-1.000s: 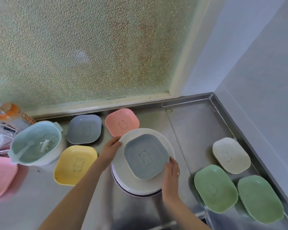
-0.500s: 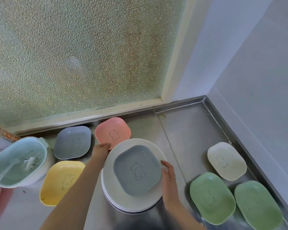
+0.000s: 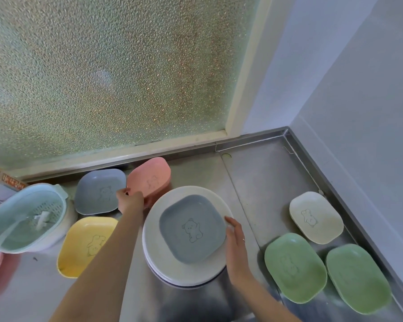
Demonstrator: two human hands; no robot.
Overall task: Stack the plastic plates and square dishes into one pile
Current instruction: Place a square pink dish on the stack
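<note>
— Steel counter [image 3: 254, 182] under a frosted window, dishes spread all over it. What are the hands doing?

— Left hand [image 3: 132, 201] pinches the near rim of the pink square dish [image 3: 153, 180], which is tipped up off the counter at the back. Right hand [image 3: 236, 242] lies relaxed, fingers straight against the edge of the pile [image 3: 172, 263], gripping nothing.

— And the pile?

— White round plates, with a grey-blue square dish [image 3: 191, 228] sitting on top, centre of the counter.

— Will the pink one be awkward?

— I doubt it. Thin plastic, light and stiff by the look of it, not breakable. Smooth though, so I'd keep thumb over the rim and fingers beneath, as the left hand seems to.

— What else is waiting?

— Another grey dish [image 3: 98, 191] and a yellow dish [image 3: 89, 245] to the left, a cream dish [image 3: 315, 217] and two green dishes [image 3: 294, 266] to the right.
</note>
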